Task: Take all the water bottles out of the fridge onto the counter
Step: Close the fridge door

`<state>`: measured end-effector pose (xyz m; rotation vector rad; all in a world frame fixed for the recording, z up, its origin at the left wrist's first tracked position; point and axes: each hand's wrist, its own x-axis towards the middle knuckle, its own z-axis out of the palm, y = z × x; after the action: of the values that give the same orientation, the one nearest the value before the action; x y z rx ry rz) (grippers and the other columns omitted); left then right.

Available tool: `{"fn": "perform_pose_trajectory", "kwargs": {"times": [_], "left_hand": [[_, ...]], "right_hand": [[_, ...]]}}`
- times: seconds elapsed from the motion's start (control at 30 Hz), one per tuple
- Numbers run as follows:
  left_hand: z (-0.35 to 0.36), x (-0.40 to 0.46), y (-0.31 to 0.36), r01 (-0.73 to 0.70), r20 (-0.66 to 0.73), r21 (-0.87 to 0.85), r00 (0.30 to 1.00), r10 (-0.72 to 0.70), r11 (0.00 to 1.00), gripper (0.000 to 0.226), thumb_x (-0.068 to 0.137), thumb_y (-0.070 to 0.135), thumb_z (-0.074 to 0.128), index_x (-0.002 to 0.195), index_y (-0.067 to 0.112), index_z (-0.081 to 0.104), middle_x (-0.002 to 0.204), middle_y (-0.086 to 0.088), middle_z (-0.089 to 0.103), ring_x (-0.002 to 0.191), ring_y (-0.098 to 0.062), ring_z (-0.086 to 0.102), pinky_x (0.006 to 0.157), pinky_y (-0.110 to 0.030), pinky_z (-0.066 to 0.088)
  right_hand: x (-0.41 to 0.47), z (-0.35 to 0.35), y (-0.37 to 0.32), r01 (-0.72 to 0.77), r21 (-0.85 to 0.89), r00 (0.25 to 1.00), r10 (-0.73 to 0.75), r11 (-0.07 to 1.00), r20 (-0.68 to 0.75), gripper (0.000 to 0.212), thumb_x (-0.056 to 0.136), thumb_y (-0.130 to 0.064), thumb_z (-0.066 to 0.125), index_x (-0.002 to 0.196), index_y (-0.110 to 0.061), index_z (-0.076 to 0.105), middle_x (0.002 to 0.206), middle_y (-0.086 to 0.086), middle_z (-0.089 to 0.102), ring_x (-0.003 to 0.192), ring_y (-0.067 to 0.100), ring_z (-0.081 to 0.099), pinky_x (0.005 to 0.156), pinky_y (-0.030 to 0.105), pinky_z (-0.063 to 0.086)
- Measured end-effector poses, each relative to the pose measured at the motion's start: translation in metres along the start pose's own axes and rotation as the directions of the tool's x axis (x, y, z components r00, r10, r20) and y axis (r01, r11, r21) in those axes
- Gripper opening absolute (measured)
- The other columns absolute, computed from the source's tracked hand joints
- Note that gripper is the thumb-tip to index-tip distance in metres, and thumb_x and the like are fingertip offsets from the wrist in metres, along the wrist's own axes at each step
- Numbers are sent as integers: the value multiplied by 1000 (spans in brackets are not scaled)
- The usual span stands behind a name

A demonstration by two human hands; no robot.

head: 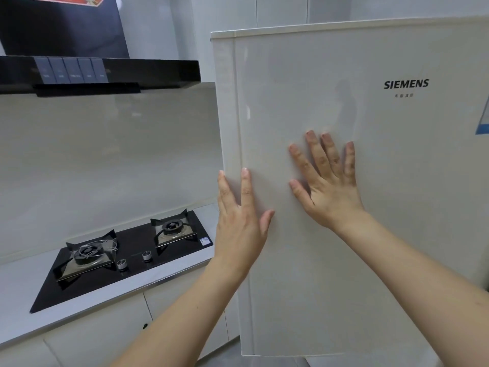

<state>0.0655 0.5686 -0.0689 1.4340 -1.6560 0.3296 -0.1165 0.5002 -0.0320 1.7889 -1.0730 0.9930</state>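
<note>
A pale kitchen counter (pixel 23 300) carries a glossy black glass two-burner hob (pixel 124 258); at its right end stands the smooth cream fridge door (pixel 344 234), closed, with the left hand (pixel 242 226) at its left edge and the right hand (pixel 329 186) flat, fingers spread, gripping nothing

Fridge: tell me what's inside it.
Nothing inside shows. The fridge door covers the whole interior, so no bottles can be seen. Both hands lie flat on it, the left hand near its left edge, the right hand beside it.
</note>
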Motion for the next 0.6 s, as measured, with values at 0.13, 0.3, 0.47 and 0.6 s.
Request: {"fn": "perform_pose_trajectory", "kwargs": {"times": [0.13, 0.3, 0.47, 0.6], "left_hand": [[21, 21, -15, -15, 7, -58, 1000, 15, 998, 94, 89, 39, 67, 157, 17, 6, 156, -34, 1, 142, -49, 17, 110, -48, 35], [47, 50, -35, -40, 22, -132, 999, 43, 990, 94, 89, 41, 66, 156, 23, 2, 156, -34, 1, 143, -47, 15, 112, -49, 32], [77, 81, -53, -43, 27, -198, 998, 50, 979, 95, 88, 49, 66, 157, 24, 6, 158, -29, 0, 145, -43, 13, 115, -45, 26], [101, 105, -62, -32, 43, -267, 998, 45, 963, 95, 86, 54, 65, 156, 28, 7, 159, -26, 0, 147, -40, 10, 115, -44, 24]], "right_hand": [[7, 23, 6, 20, -32, 999, -21, 999, -26, 67, 95, -46, 41, 153, -26, 16, 160, 3, 11, 148, 22, 8, 116, 59, 3], [18, 50, 12, 26, -101, 999, -29, 995, -28, 63, 96, -44, 41, 153, -26, 21, 160, 4, 14, 148, 25, 13, 115, 60, 9], [27, 76, 25, 48, -209, 998, -57, 977, -40, 60, 98, -42, 41, 152, -25, 25, 160, 4, 20, 147, 24, 17, 115, 59, 15], [34, 98, 35, 68, -280, 997, -77, 957, -19, 59, 99, -44, 38, 153, -25, 24, 160, 4, 19, 147, 24, 16, 115, 57, 14]]}}
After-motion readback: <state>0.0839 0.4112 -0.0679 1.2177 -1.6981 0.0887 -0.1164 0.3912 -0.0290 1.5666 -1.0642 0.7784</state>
